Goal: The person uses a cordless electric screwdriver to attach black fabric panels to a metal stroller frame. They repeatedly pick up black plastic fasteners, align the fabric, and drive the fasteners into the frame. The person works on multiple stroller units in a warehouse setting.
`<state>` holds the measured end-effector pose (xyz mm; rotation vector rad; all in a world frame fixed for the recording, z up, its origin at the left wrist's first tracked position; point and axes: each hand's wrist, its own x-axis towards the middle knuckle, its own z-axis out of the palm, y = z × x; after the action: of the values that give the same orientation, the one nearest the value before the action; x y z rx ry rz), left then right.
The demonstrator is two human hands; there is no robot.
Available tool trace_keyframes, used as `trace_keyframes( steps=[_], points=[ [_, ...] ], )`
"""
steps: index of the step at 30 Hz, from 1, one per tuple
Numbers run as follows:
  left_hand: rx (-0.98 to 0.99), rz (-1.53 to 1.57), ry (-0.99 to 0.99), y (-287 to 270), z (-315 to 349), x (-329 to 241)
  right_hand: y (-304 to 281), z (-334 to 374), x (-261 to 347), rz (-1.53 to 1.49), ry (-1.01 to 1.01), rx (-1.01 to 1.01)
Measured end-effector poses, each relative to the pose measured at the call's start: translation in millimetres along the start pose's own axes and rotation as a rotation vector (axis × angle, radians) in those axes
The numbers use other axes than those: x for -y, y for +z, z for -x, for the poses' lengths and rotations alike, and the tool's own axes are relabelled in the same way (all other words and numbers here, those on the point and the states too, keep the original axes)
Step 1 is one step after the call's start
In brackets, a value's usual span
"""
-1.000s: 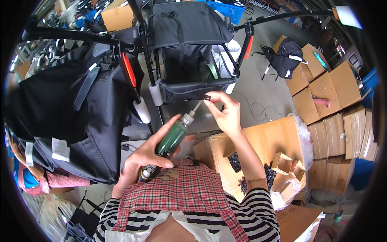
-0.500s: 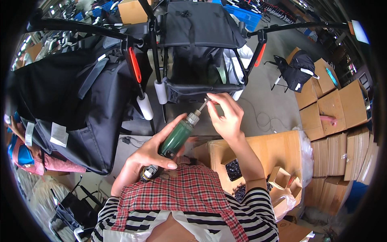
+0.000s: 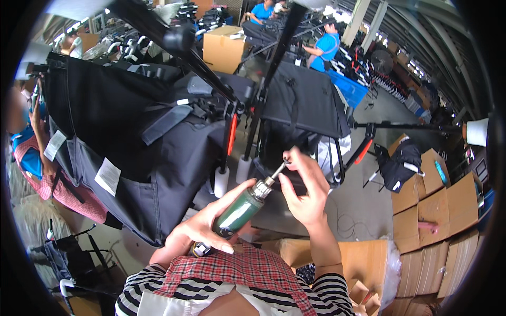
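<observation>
My left hand [image 3: 203, 229] is wrapped round the green body of a power screwdriver [image 3: 240, 213]. Its metal collar and thin bit [image 3: 275, 173] point away from me, up and to the right. At the bit's tip sits a small dark piece [image 3: 286, 160], perhaps a screw, too small to be sure. My right hand [image 3: 308, 192] has its curled fingertips on that piece, while the thumb stands a little lower beside the bit. Beyond my hands is a black fabric seat on a dark frame [image 3: 303, 100], partly hidden by the right hand.
To the left hangs a large black fabric cover [image 3: 174, 176] with white labels. Dark frame tubes [image 3: 279, 47] cross above, with a red lever [image 3: 232, 134]. Cardboard cartons [image 3: 435, 203] stack at the right; an opened carton [image 3: 363, 263] stands near my right elbow. Co-workers [image 3: 322, 50] are farther off.
The view has tilted up and swung left, bringing more of the hall and co-workers in. The screwdriver stays in my left hand; my right thumb has moved away from the bit's tip.
</observation>
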<state>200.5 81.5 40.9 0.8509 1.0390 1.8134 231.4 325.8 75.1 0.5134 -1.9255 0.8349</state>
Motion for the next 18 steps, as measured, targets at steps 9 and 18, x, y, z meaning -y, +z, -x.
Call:
trace_keyframes(
  steps=[9, 18],
  points=[
    [0.001, 0.044, 0.219, -24.8, 22.9, -8.7, 182.5, -22.8, -115.7, -0.032, 0.040, 0.122],
    [-0.126, 0.171, 0.342, -27.7, 10.6, -3.9, 196.2, -24.6, -119.8, -0.220, 0.020, 0.232]
  ],
)
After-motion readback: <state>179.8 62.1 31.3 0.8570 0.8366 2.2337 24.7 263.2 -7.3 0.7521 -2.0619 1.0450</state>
